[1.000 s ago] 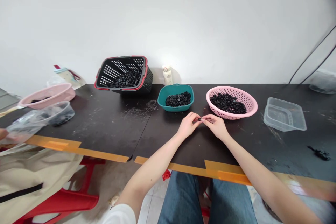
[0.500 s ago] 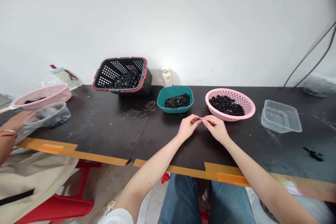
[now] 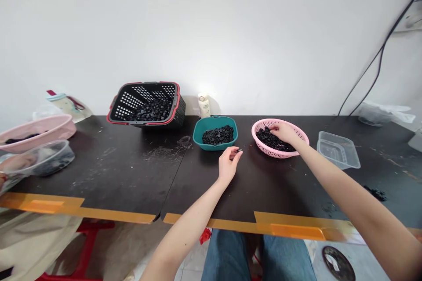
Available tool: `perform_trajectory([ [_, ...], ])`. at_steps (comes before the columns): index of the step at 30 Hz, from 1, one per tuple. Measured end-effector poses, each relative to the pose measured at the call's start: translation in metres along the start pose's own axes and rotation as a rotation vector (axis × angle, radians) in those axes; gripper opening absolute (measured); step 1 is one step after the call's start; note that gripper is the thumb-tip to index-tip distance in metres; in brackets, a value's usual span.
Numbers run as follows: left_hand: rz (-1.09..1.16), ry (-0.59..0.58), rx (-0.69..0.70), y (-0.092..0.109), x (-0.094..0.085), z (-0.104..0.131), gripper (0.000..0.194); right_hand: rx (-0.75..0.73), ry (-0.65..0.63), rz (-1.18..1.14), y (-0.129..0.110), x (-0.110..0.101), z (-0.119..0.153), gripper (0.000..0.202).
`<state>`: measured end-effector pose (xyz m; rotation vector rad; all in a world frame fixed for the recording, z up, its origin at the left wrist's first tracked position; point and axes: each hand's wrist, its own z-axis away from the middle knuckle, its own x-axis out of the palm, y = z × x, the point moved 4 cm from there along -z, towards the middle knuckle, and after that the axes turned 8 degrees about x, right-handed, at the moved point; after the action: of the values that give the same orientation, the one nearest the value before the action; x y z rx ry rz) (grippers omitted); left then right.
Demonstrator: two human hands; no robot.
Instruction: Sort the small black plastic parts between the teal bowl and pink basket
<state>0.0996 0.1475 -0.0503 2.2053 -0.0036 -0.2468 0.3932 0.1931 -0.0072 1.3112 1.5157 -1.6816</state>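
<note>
My left hand (image 3: 228,163) is just above the table in front of the teal basin, pinching a small black part (image 3: 238,150) between thumb and fingertips. My right hand (image 3: 284,133) reaches into the pink perforated basket (image 3: 280,154), fingers drawn together at a heap of small black parts (image 3: 273,139). Whatever those fingertips hold is too small to make out. The teal basin (image 3: 215,146) holds many small black, ring-like parts (image 3: 218,135) and stands to the left of the pink basket.
A dark basket with red trim (image 3: 180,112) leans by the wall, holding black parts. A white bottle (image 3: 204,106) stands behind the basin. To the right are a clear tub (image 3: 339,151) and a black cluster (image 3: 376,193). At far left, another person's hand (image 3: 20,162) is by a clear bowl (image 3: 54,158).
My hands were together at a small black part in front of the baskets. The right has moved away into the pink basket; the left keeps its pinch. The view has shifted slightly.
</note>
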Motion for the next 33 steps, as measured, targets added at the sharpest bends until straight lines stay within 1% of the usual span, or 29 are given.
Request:
perform_trajectory([
  [1,-0.003,0.020,0.009,0.001,-0.002,0.000,0.023,-0.009,-0.065,0.023,0.001,0.008,-0.007,0.031],
  [3,-0.013,0.071,0.026,0.003,-0.006,-0.001,0.023,-0.031,-0.139,0.037,-0.001,0.021,-0.015,0.029],
  [5,-0.023,0.121,0.042,0.004,-0.010,-0.001,0.023,-0.034,-0.175,0.050,-0.003,0.030,-0.020,0.026],
  [7,-0.025,0.162,0.054,0.004,-0.013,-0.001,0.023,-0.017,-0.188,0.059,-0.003,0.034,-0.024,0.021],
  [11,-0.028,0.204,0.048,0.003,-0.015,-0.002,0.024,0.028,-0.194,0.054,0.004,0.035,-0.030,0.016],
  [16,-0.025,0.188,0.059,0.004,-0.012,-0.002,0.024,0.081,-0.177,-0.018,0.016,0.032,-0.031,0.016],
  [20,-0.064,0.152,0.089,0.006,-0.011,-0.001,0.022,0.113,-0.157,-0.146,0.016,0.020,-0.023,0.009],
  [22,-0.070,0.135,0.085,0.005,-0.011,-0.001,0.022,0.104,-0.152,-0.252,0.010,0.013,-0.015,0.006],
  [25,-0.050,0.121,0.068,0.003,-0.009,0.000,0.022,0.058,-0.154,-0.435,-0.010,0.006,0.008,0.018],
  [27,-0.040,0.103,0.054,0.001,-0.006,0.002,0.022,0.018,-0.207,-0.639,-0.029,0.009,0.031,0.023],
  [29,-0.042,0.085,0.049,-0.001,-0.002,0.004,0.022,0.005,-0.385,-1.065,-0.051,0.020,0.059,0.019],
  [30,-0.050,0.083,0.055,0.000,0.000,0.006,0.022,0.024,-0.469,-1.214,-0.061,0.028,0.074,0.020],
  [31,-0.064,0.087,0.068,0.000,0.001,0.007,0.022,0.042,-0.527,-1.329,-0.070,0.037,0.088,0.023],
  [33,-0.106,0.112,0.106,0.003,0.001,0.009,0.021,0.076,-0.579,-1.485,-0.083,0.054,0.111,0.025],
])
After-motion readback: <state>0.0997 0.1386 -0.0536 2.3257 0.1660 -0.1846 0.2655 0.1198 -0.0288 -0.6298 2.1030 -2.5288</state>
